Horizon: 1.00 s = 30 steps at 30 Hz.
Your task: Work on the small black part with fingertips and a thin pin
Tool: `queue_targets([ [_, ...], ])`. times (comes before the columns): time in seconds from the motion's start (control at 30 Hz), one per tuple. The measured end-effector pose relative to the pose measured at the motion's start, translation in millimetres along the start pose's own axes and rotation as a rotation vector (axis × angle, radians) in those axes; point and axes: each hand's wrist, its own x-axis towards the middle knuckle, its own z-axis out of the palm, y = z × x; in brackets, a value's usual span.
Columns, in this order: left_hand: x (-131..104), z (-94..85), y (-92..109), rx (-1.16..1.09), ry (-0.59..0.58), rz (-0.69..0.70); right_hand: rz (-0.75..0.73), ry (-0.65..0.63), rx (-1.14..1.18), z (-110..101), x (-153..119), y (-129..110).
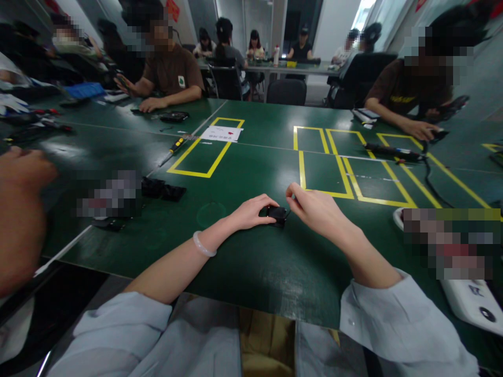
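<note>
A small black box-shaped part (277, 215) is at the table's near middle, with my left hand (253, 212) closed on it between thumb and fingers. My right hand (314, 207) is just to the right, its fingers curled in a pinch. A thin dark line runs from the black part toward these fingertips; what they grip is too small to name. A pale bracelet (204, 244) circles my left wrist.
Yellow tape rectangles mark the green table (251, 272). A yellow-and-black screwdriver (173, 149) and a paper sheet (222, 133) lie ahead left. Black pieces (163, 189) are at left; a white-edged device (471, 301) is at right. Co-workers sit around, one person's arm (19, 220) close at left.
</note>
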Motion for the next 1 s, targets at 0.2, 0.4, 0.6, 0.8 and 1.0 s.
queue_targets([
  [0.2,0.2,-1.1,1.1,0.003,-0.003,0.002,0.008,-0.016,-0.033,0.4,-0.2,0.6],
  [0.4,0.3,-1.0,1.6,0.008,0.0,0.007,-0.003,0.002,-0.009,0.6,-0.8,0.0],
  [0.6,-0.2,-0.3,0.1,0.012,0.006,0.001,0.008,-0.026,-0.034,0.2,0.2,0.3],
  [0.8,0.1,-0.8,1.0,0.011,0.01,0.014,0.006,-0.008,-0.028,0.2,0.6,0.8],
  [1.0,-0.2,-0.4,0.4,0.009,0.001,0.001,-0.009,-0.002,0.0,0.3,0.3,1.8],
])
